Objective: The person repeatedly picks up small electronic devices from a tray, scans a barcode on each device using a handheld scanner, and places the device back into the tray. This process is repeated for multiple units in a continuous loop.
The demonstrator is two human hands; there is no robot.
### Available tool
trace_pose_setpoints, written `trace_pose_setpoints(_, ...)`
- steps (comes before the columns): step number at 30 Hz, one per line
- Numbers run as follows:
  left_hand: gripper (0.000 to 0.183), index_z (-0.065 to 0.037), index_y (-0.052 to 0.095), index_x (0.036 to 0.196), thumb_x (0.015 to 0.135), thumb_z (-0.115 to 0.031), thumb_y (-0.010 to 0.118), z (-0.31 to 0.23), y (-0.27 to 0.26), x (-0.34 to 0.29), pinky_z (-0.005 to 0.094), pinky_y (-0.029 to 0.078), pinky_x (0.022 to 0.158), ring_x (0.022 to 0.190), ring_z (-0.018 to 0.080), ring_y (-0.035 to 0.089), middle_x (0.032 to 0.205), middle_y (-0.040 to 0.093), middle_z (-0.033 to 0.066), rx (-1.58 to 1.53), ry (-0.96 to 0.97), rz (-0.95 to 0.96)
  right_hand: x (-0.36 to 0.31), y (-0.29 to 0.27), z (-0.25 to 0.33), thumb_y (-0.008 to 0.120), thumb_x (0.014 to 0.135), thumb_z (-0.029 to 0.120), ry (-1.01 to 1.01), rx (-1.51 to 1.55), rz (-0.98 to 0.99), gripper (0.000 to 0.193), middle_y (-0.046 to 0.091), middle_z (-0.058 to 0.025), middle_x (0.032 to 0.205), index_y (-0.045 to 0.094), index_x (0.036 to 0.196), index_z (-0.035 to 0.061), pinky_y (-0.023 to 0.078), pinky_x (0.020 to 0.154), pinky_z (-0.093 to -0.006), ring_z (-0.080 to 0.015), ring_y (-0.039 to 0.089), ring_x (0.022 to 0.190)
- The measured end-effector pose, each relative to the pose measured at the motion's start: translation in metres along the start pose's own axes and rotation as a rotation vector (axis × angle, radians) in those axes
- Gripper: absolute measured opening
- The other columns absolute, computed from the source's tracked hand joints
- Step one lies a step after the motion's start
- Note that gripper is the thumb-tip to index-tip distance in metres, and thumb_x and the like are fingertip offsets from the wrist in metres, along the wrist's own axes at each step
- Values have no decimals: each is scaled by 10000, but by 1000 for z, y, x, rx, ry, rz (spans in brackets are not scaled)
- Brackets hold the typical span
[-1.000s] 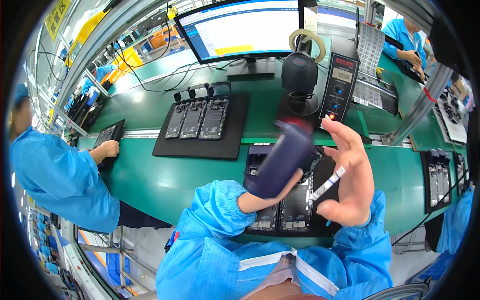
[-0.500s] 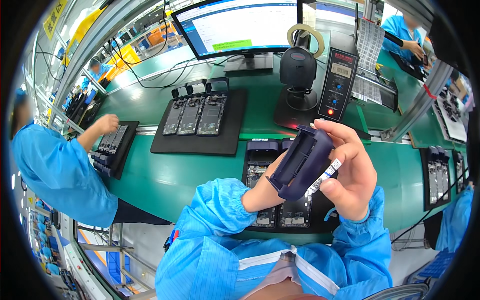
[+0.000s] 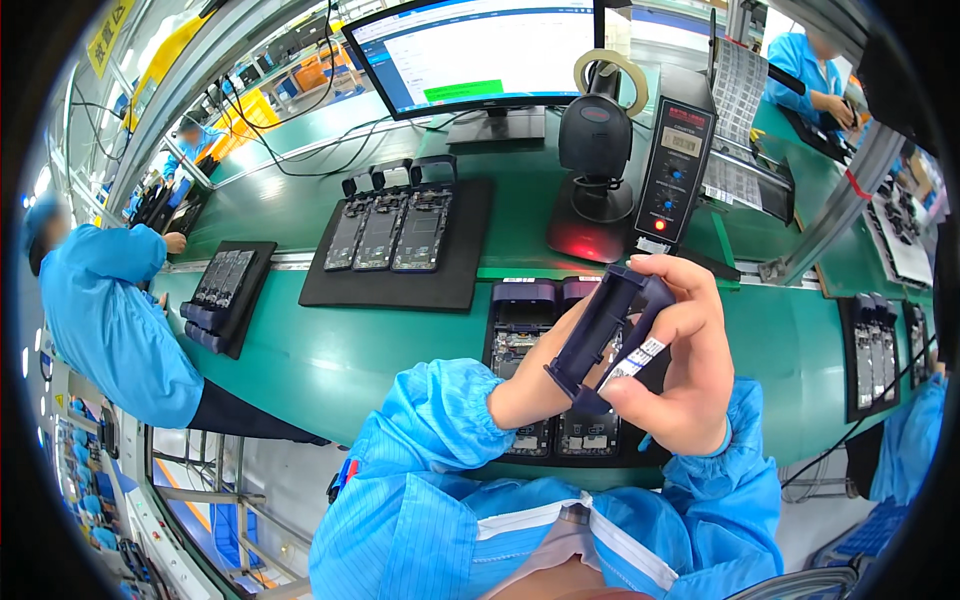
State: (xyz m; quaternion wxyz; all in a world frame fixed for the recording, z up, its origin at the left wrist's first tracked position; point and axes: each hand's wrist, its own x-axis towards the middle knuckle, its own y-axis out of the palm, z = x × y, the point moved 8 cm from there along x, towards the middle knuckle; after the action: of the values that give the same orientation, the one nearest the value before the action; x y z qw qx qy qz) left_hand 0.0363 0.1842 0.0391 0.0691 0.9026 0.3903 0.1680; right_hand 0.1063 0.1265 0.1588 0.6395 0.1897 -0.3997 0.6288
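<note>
Green bench top (image 3: 330,350) carries a black tray (image 3: 600,455) beneath your hands, phone frames seated in its slots. Your right hand (image 3: 680,370) pinches a dark blue fixture frame (image 3: 600,335) and a small white label strip (image 3: 635,362); your left hand (image 3: 525,395) grips the frame's lower end, above that tray. Behind: a second tray (image 3: 395,240) with three boards, scanner (image 3: 595,150), monitor (image 3: 480,55).

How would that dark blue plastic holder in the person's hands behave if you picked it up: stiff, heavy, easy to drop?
The dark blue holder probably stays stiff: it keeps its straight channel shape though only its ends are gripped. It seems light, since the right hand steadies it with fingertips and the left hand props its lower end. Its smooth, glossy-looking plastic might slip.
</note>
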Motion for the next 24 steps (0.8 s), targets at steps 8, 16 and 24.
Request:
trace_pose_setpoints(8, 521, -31, 397, 1211, 746, -91, 626, -31, 8, -13, 324, 382, 895, 1066, 221, 465, 1156, 476, 106, 301, 188, 132, -5, 13, 39, 433, 810, 484, -393, -806, 115, 385, 490, -124, 1175, 596, 1041, 223, 171, 970, -527, -453, 358, 1135)
trace_pose_setpoints(16, 591, -19, 321, 1233, 736, -54, 638, -10, -17, -37, 314, 416, 866, 1048, 170, 458, 1176, 439, 112, -57, -14, -71, -59, 17, -45, 534, 810, 72, 439, -97, 270, 489, 591, -201, 871, 318, 1232, -45, 472, 657, -320, -286, 617, 722)
trace_pose_setpoints(24, 622, 23, 310, 1253, 721, -91, 612, 2, -91, -100, 426, 232, 1001, 1217, 345, 296, 1329, 279, 183, 1115, -148, -384, -171, -68, -100, 459, 873, 77, 886, 41, -396, 422, 551, -125, 1031, 312, 1238, -77, 412, 816, -250, -140, 528, 920)
